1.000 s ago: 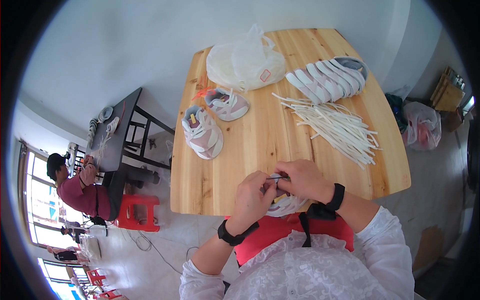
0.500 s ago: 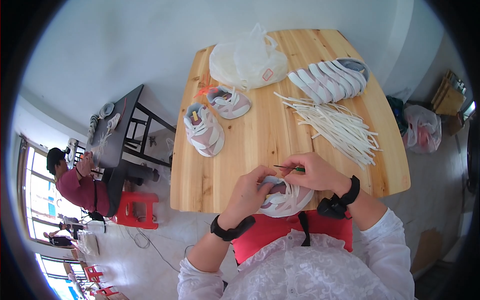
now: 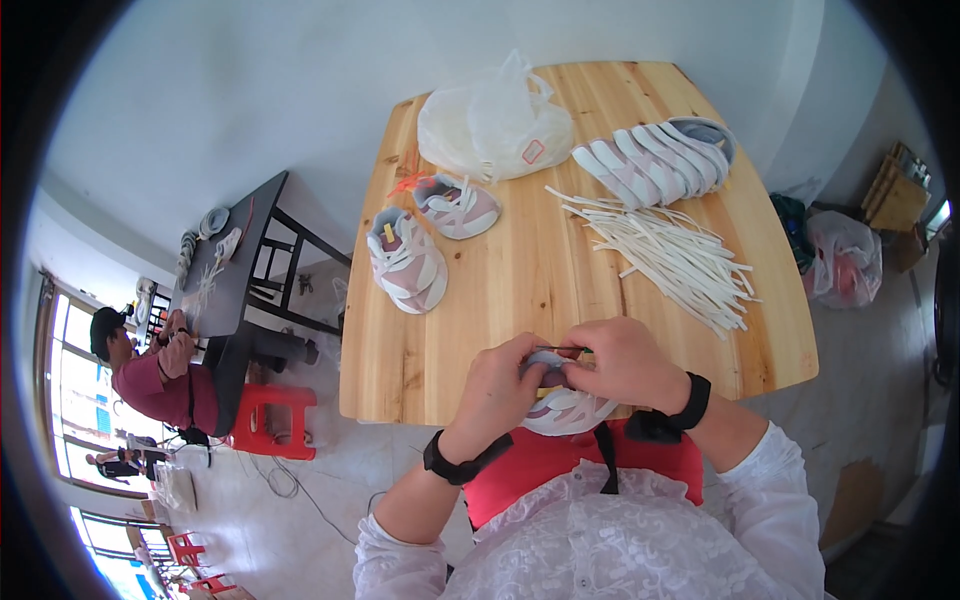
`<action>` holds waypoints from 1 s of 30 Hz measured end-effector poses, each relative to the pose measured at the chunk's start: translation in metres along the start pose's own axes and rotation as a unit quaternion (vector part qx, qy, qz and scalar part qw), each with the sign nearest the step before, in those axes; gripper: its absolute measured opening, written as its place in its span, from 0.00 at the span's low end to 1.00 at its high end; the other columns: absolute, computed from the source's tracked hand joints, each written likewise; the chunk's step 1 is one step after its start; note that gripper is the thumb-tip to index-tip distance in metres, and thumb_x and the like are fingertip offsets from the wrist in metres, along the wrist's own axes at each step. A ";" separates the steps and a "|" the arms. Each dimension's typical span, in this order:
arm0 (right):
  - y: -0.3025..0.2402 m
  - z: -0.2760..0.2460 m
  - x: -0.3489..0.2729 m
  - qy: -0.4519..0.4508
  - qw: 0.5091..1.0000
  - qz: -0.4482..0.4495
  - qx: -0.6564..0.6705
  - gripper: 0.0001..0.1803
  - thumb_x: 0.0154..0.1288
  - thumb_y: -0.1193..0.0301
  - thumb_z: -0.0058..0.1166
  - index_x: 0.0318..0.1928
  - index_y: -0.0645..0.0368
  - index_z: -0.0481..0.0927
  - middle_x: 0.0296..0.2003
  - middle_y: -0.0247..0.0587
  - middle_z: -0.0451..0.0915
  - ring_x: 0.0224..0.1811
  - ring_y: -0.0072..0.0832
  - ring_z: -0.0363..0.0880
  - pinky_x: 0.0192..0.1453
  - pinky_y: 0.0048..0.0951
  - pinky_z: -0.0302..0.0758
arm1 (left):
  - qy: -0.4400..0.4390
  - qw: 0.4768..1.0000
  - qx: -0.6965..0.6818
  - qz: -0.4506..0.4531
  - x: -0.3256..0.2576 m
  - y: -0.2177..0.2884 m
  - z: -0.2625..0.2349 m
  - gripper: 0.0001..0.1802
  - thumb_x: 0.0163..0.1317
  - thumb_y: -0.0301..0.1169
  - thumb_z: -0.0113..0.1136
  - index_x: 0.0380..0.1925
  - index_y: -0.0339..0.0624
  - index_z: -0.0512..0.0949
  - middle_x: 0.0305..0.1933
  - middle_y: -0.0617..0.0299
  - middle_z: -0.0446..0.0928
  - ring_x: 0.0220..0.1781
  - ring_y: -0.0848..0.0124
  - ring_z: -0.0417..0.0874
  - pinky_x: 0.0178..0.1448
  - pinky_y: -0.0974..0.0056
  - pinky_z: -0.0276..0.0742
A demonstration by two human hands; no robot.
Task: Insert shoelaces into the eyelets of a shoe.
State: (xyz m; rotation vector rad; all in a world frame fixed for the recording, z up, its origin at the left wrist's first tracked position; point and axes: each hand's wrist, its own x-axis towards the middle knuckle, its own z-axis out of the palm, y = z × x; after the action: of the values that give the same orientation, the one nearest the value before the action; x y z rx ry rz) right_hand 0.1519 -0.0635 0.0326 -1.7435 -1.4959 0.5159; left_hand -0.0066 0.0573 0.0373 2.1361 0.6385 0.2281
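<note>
A pale pink and white sneaker [image 3: 568, 412] lies at the table's near edge between my hands. My left hand [image 3: 500, 385] is closed on its collar, thumb and fingers pinching the rim. Above the shoe's opening, my right hand [image 3: 628, 362] is closed around a thin tool [image 3: 587, 355] with a dark shaft and a green handle. The tool's shaft reaches toward my left fingertips, and my right fingers hover over or touch the tongue area. Both hands partly cover the shoe, so the exact contact is hidden.
Two laced sneakers [image 3: 408, 262] stand at the left of the wooden table [image 3: 520, 290]. White laces [image 3: 665, 255] lie loose at the right, below a row of nested shoe uppers [image 3: 655, 160]. A white plastic bag [image 3: 490, 125] sits at the back. A co-worker [image 3: 165, 375] sits at a dark table.
My right hand has turned and moved slightly left and down, bringing the tool over the shoe's opening. My left hand stays on the collar.
</note>
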 end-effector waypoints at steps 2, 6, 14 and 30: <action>-0.001 0.002 0.002 -0.003 0.999 -0.002 -0.033 0.12 0.49 0.66 0.60 0.32 0.61 0.83 0.27 0.48 0.82 0.32 0.47 0.81 0.37 0.43 0.77 | 0.015 0.999 0.025 0.014 0.000 -0.002 0.003 0.11 0.60 0.20 0.58 0.43 0.32 0.77 0.34 0.50 0.84 0.37 0.64 0.87 0.42 0.65 0.80; -0.002 0.006 0.005 0.015 0.998 -0.009 -0.063 0.10 0.48 0.67 0.60 0.29 0.61 0.81 0.25 0.46 0.80 0.30 0.46 0.81 0.36 0.44 0.77 | 0.021 1.000 0.015 0.001 0.000 0.004 0.001 0.11 0.60 0.20 0.58 0.44 0.31 0.77 0.35 0.50 0.84 0.38 0.63 0.87 0.42 0.65 0.80; 0.001 0.019 -0.001 0.072 0.991 -0.060 -0.096 0.10 0.50 0.68 0.62 0.33 0.58 0.78 0.27 0.41 0.78 0.29 0.44 0.80 0.36 0.44 0.76 | -0.003 0.997 -0.074 -0.014 0.002 -0.004 0.004 0.11 0.59 0.23 0.58 0.42 0.36 0.79 0.30 0.48 0.82 0.33 0.56 0.86 0.39 0.60 0.79; 0.004 -0.011 -0.009 -0.056 0.788 0.181 0.585 0.17 0.69 0.71 0.57 0.55 0.63 0.75 0.40 0.30 0.80 0.33 0.16 0.75 0.36 0.19 0.72 | 0.244 0.925 0.004 0.293 -0.018 0.001 -0.009 0.17 0.52 0.14 0.58 0.43 0.36 0.75 0.49 0.50 0.78 0.49 0.58 0.81 0.53 0.63 0.76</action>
State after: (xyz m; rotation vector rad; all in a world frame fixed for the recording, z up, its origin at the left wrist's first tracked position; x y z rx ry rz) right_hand 0.1603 -0.0756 0.0348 -0.9378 -0.5527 1.3971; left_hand -0.0249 0.0536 0.0444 2.2399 0.2438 1.1109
